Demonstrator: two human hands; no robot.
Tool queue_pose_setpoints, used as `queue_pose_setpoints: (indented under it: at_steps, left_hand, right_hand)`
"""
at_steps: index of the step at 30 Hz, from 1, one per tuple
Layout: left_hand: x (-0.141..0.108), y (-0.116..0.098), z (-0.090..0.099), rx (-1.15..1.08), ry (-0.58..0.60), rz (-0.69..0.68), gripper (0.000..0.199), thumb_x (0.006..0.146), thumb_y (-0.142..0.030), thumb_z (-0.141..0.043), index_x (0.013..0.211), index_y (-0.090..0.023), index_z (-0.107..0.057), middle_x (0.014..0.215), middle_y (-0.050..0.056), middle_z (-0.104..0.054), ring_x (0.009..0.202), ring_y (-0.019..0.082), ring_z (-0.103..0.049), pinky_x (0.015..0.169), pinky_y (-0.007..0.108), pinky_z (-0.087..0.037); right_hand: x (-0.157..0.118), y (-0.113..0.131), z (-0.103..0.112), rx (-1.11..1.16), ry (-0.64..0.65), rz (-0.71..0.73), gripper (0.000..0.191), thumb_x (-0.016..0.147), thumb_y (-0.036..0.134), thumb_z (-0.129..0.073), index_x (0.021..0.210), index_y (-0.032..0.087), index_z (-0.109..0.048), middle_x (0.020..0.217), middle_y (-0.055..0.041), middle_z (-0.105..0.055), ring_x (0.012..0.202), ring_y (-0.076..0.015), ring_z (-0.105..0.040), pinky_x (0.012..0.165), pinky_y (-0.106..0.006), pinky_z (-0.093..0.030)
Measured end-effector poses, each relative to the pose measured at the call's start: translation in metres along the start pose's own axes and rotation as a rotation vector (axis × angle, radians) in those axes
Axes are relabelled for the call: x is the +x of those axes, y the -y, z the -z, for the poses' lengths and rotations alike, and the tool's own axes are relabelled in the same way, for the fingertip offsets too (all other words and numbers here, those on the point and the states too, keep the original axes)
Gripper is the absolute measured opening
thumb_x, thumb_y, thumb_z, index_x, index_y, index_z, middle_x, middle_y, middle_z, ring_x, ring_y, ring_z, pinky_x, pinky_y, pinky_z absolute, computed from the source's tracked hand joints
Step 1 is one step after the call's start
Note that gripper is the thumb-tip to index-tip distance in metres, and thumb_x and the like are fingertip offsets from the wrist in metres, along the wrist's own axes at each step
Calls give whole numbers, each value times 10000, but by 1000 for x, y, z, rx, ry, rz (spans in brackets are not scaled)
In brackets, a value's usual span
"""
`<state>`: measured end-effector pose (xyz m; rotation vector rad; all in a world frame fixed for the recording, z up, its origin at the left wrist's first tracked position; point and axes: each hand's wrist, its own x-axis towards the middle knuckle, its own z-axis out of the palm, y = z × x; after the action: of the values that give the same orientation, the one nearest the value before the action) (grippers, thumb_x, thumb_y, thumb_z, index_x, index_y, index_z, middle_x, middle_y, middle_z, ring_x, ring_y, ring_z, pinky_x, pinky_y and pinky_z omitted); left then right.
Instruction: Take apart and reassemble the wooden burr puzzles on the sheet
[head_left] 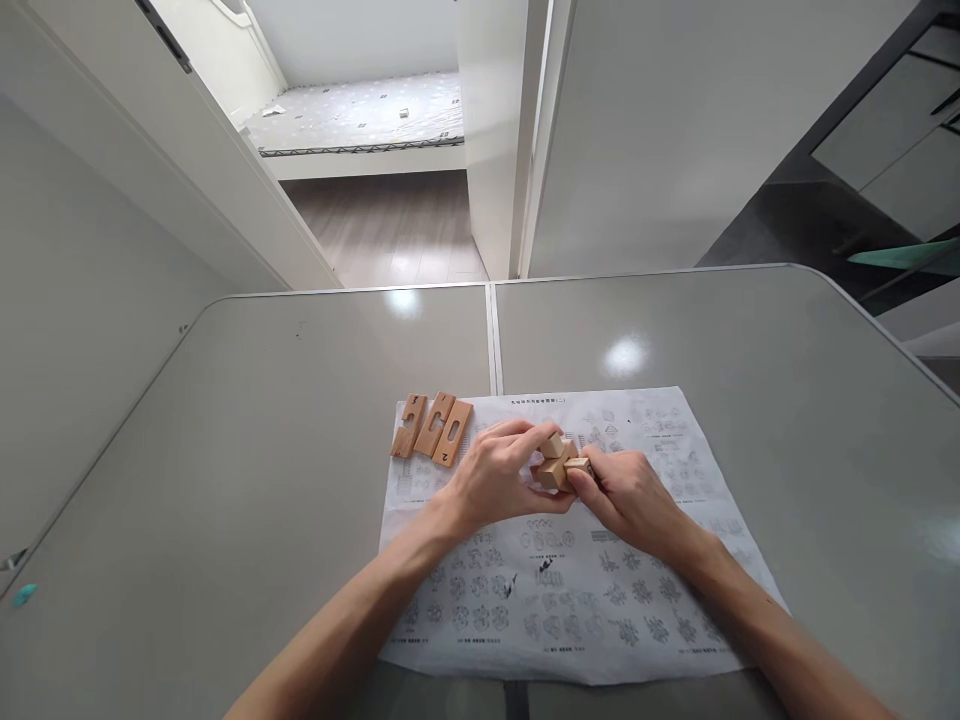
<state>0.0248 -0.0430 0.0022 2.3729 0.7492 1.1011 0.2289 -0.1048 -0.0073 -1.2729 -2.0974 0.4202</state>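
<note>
A small cluster of interlocked light wooden blocks (555, 472) is held between my two hands, just above the printed sheet. My left hand (504, 472) wraps round its left side, fingers over the top and thumb below. The fingers of my right hand (626, 492) pinch a short block at the cluster's right side. Three flat reddish-brown wooden pieces with cut-outs, a left one (409, 428), a middle one (434, 424) and a right one marked 2 (452, 434), lie side by side left of my hands. The printed sheet (555, 625) shows rows of small diagrams.
The grey table (262, 480) has a pale seam (493, 340) down its middle. Beyond its far edge stand an open doorway and a bed (360, 118). A small teal object (24, 595) shows at the far left.
</note>
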Motion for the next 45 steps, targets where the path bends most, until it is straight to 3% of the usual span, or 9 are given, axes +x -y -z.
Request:
queue_pose_setpoints:
  at_steps: [9, 13, 19, 24, 28, 33, 38, 41, 45]
  left_hand:
    - [5, -2, 7, -67, 102, 31, 353, 765, -303, -781, 1081, -223, -644, 825, 0, -740, 723, 169, -706, 737, 311, -626]
    - [2, 0, 4, -31, 83, 12, 383, 790, -340, -788, 1123, -216, -643, 790, -16, -737, 685, 166, -709, 763, 331, -631]
    - [-1, -2, 1, 70, 1, 14, 509, 869, -386, -792, 1322, -228, -622, 944, 23, -806, 876, 223, -793, 882, 383, -646]
    - [5, 0, 7, -78, -13, -13, 647, 869, -433, -852, 1419, -246, -567, 1303, 135, -714, 1160, 261, -747, 958, 406, -656]
    - [10, -3, 17, -144, 31, -89, 761, 875, -410, -857, 1515, -266, -470, 1375, 137, -711, 1247, 279, -720, 1068, 460, -615]
    - [22, -20, 33, -159, 182, -127, 745, 838, -452, -872, 1459, -254, -512, 1170, 79, -797, 1028, 255, -782, 974, 426, -632]
    - [31, -48, 43, -243, 308, -218, 604, 832, -526, -866, 1281, -222, -601, 1025, 59, -806, 965, 239, -780, 942, 372, -627]
    - [31, -64, 45, -235, 339, -252, 670, 760, -581, -903, 1283, -260, -633, 1011, 48, -798, 973, 255, -780, 911, 371, -644]
    - [29, -74, 48, -231, 295, -316, 691, 736, -638, -897, 1269, -268, -659, 983, 50, -792, 946, 253, -779, 868, 353, -653]
  right_hand:
    - [-1, 1, 0, 7, 9, 19, 421, 1155, 390, -367, 757, 255, -381, 546, 65, -451, 428, -112, -350, 481, -270, -278]
    - [-1, 0, -1, 28, 6, 0, 401, 1146, 372, -398, 763, 257, -361, 556, 73, -431, 431, -110, -339, 476, -271, -273]
    - [-3, -2, 1, 154, 30, -116, 361, 1132, 396, -411, 804, 246, -422, 628, 40, -496, 508, -132, -396, 512, -281, -319]
    - [4, 10, 10, 407, 58, -255, 419, 1136, 486, -385, 806, 239, -458, 677, 23, -510, 567, -146, -431, 536, -288, -363]
    - [8, 17, 20, 746, 155, -336, 455, 1134, 516, -380, 791, 234, -484, 673, 15, -503, 600, -161, -467, 586, -309, -445]
    - [4, 20, 41, 1006, 408, -330, 482, 1113, 566, -414, 909, 193, -640, 750, -39, -599, 652, -185, -574, 647, -348, -543]
    - [1, 31, 69, 1082, 656, -292, 346, 1091, 502, -555, 1076, 182, -684, 811, -39, -657, 607, -137, -592, 603, -279, -540]
    - [0, 38, 80, 1074, 798, -249, 349, 1113, 465, -511, 1008, 186, -693, 775, -36, -651, 629, -144, -613, 601, -270, -544]
    - [-1, 48, 89, 930, 751, -161, 328, 1108, 425, -524, 959, 212, -724, 779, -47, -680, 687, -174, -643, 645, -292, -579]
